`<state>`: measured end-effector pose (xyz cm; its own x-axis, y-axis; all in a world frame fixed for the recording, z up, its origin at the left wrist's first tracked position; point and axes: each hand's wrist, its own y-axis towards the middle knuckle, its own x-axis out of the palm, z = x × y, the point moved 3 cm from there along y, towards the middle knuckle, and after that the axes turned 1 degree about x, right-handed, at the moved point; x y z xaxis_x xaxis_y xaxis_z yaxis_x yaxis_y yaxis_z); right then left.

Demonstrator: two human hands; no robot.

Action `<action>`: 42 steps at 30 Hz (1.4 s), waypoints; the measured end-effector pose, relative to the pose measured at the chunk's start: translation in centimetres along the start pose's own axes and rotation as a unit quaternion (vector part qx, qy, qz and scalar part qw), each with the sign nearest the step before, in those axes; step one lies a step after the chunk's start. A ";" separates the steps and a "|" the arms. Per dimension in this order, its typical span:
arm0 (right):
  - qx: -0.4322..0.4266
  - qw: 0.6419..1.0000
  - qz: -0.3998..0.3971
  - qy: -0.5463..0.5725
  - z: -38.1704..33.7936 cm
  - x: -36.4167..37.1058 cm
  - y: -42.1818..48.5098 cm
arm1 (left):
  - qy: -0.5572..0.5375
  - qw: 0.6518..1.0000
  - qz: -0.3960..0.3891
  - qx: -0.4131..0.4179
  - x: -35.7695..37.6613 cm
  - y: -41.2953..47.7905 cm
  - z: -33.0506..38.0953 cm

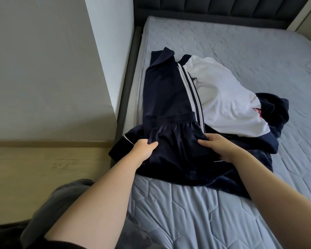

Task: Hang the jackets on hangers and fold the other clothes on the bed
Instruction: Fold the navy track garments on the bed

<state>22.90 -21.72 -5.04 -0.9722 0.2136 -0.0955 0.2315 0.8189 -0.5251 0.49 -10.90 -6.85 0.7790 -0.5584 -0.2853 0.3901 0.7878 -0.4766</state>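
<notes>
Lengthwise, shorts point away — waistband toward the headboard.

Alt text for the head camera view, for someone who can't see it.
Left hand and right hand grip navy shorts on a clothes pile on a grey mattress. Beyond lie navy striped trousers and a white garment.

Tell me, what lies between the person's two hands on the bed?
Dark navy shorts: the left hand and right hand each grip the fabric, which fills the gap between them. The head view shows this.
</notes>
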 end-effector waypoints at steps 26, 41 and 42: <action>-0.092 0.956 0.222 -0.171 -3.2 0.0 3.9 | -0.120 0.987 0.065 0.083 -0.1 2.8 3.2; -0.164 0.684 0.173 -0.689 -0.8 3.6 6.6 | 0.527 0.808 0.011 0.263 3.3 5.0 0.2; -0.155 0.689 0.167 -0.688 -0.2 3.2 7.0 | 0.535 0.806 0.003 0.254 3.2 5.2 -0.1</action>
<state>21.40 -15.18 -8.81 0.0749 -0.1151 -0.9905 0.2385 0.9666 -0.0943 5.00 -8.61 -10.37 0.0184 -0.2455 -0.9692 0.7498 0.6447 -0.1491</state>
